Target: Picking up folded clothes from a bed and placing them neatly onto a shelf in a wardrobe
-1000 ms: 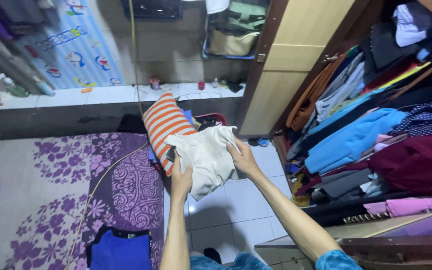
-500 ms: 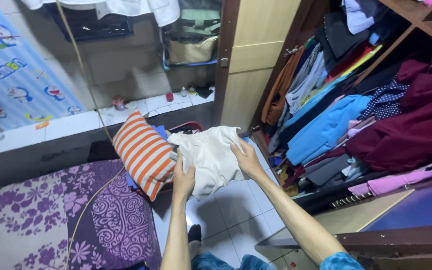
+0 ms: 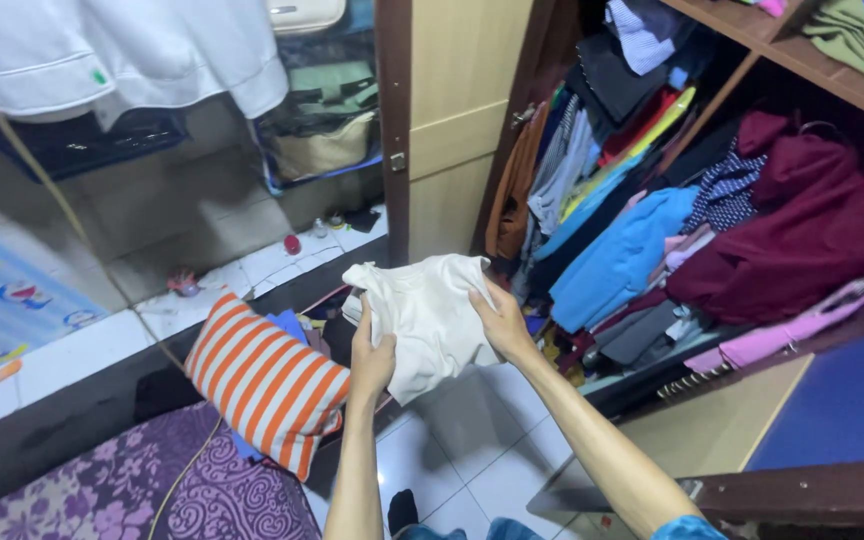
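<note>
— What is around you?
— A white tile floor (image 3: 462,430), and an open wardrobe (image 3: 712,220) full of clothes on your right. A striped pillow (image 3: 267,380) lies down to your left, beside a purple rug (image 3: 202,500).

— What do your hands do?
— Your left hand (image 3: 372,355) and right hand (image 3: 500,322) both grip a cream cloth (image 3: 427,315), fingers closed on it.

— Where is the cloth?
— Up in the air, between your hands, in front of the wardrobe.
</note>
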